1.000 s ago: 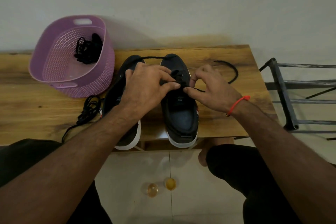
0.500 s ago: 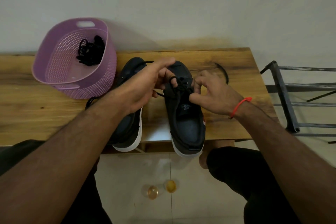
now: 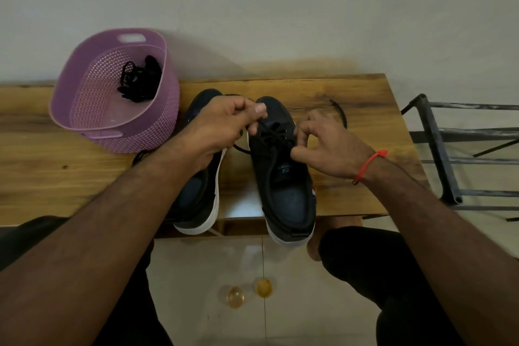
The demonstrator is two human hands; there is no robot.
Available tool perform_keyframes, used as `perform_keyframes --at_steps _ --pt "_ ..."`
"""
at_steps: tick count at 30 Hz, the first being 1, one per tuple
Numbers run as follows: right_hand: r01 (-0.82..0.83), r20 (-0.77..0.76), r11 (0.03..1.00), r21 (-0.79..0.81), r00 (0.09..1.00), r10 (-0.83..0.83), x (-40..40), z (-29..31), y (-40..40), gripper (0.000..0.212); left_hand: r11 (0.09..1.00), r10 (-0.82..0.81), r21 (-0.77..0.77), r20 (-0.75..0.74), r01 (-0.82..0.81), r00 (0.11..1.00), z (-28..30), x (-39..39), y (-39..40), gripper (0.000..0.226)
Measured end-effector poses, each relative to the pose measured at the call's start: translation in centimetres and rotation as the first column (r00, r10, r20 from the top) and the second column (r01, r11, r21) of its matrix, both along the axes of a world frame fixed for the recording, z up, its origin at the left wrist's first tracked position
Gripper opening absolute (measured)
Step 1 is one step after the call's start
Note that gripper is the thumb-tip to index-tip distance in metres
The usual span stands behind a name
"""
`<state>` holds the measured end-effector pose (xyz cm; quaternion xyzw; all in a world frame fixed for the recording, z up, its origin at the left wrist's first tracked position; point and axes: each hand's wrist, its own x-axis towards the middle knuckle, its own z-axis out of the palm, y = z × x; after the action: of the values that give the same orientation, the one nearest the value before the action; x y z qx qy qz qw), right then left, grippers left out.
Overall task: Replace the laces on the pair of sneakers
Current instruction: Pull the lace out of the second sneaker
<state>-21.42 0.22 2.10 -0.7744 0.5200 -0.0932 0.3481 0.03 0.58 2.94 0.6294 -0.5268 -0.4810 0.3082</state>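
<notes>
Two dark sneakers with white soles stand side by side on the wooden table [image 3: 351,194], heels toward me. The right sneaker [image 3: 286,191] has a black lace [image 3: 273,135] threaded through its upper eyelets. My left hand [image 3: 222,129] hovers over the gap between the shoes and pinches one end of that lace near the toe. My right hand [image 3: 328,146] pinches the lace at the shoe's right eyelets. The lace's other end curls on the table behind my right hand. The left sneaker [image 3: 196,194] is partly hidden under my left forearm.
A purple perforated basket [image 3: 84,109] at the back left holds a bundle of black laces [image 3: 140,81]. Another black lace pokes out near the basket's foot. A dark metal rack [image 3: 449,160] stands right of the table. Two small yellowish objects lie on the tiled floor below.
My left hand lifted off the right sneaker and drew a lace end up and leftward. The right sneaker shifted slightly right and nearer. My right hand stayed at the eyelets.
</notes>
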Motion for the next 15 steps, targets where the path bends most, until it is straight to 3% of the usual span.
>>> perform_keyframes --at_steps 2,3,5,6,8,10,13,15 --pt "0.005 0.005 1.000 0.007 1.000 -0.005 0.0 0.0 0.0 0.022 0.994 0.106 -0.027 -0.035 -0.107 0.994 -0.4 -0.2 -0.1 0.016" --pt "0.005 0.008 1.000 0.008 1.000 -0.006 0.0 -0.1 0.0 0.022 0.990 0.098 -0.106 0.087 -0.088 0.991 -0.9 -0.2 0.0 0.015" --pt "0.008 0.013 1.000 0.010 1.000 -0.009 -0.1 -0.1 -0.1 0.020 0.951 0.042 -0.293 0.435 0.098 0.899 -1.5 -0.3 0.3 0.016" --pt "0.011 0.014 1.000 0.009 1.000 -0.011 -0.1 -0.1 -0.1 0.020 0.920 -0.005 -0.337 0.502 0.201 0.865 -1.5 -0.4 0.4 0.019" --pt "0.010 0.010 1.000 0.003 1.000 -0.010 -0.2 -0.2 -0.1 0.020 0.867 -0.162 -0.338 0.503 0.366 0.849 -1.3 -0.8 0.8 0.026" --pt "0.008 0.000 1.000 0.000 1.000 -0.008 -0.2 -0.3 -0.2 0.022 0.822 -0.244 -0.297 0.588 0.486 0.772 -1.3 -1.3 1.2 0.032" --pt "0.015 -0.005 1.000 0.009 1.000 -0.015 -0.1 -0.3 -0.3 0.024 0.788 -0.183 -0.295 0.726 0.541 0.663 -1.1 -1.4 1.3 0.027" --pt "0.012 -0.005 1.000 0.005 1.000 -0.012 -0.2 -0.4 -0.3 0.021 0.780 -0.145 -0.313 0.752 0.542 0.643 -1.0 -1.2 1.2 0.026"
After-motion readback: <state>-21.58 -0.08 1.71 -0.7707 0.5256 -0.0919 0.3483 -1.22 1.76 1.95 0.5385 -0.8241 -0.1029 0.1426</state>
